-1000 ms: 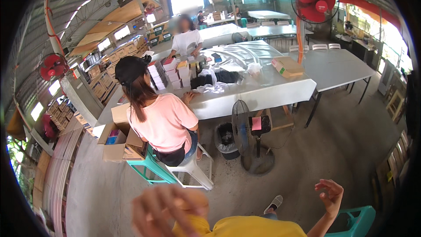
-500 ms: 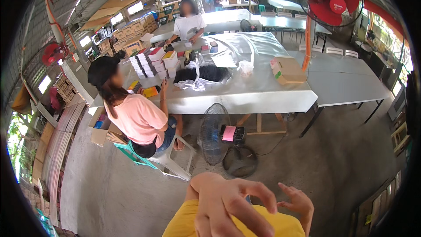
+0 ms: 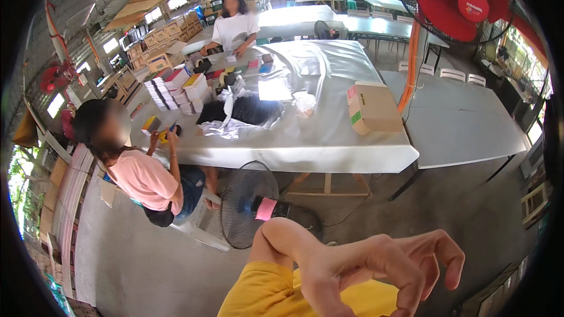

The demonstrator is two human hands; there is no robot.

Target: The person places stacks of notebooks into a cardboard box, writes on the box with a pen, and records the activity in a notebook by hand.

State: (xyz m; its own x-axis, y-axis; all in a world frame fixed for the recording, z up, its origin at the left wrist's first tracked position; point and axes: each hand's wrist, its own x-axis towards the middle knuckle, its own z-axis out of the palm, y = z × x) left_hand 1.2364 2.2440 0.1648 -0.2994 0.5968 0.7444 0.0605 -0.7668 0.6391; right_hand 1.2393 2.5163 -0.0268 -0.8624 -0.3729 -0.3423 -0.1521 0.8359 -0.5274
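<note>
My left hand [image 3: 352, 276] hangs low in the picture at the end of a bent bare forearm and a yellow sleeve [image 3: 264, 290]. Its fingers are curled and apart and hold nothing. Just behind it to the right show the curled fingers of my right hand [image 3: 437, 249], also with nothing in them. Both hands are in the air above the concrete floor, touching nothing. The nearest thing is a black floor fan [image 3: 247, 202] in front of a long table covered in white [image 3: 329, 147].
A person in a pink shirt [image 3: 144, 176] sits at the table's left end; another in white [image 3: 235, 23] sits at the far side. Stacks of books [image 3: 176, 88], dark cloth and a cardboard box [image 3: 373, 105] lie on the table. A grey table [image 3: 458, 123] stands right, with a red fan [image 3: 455, 0] overhead.
The view has swung toward the table. My hands have come from apart to close together at the lower right, the left now in front of the right.
</note>
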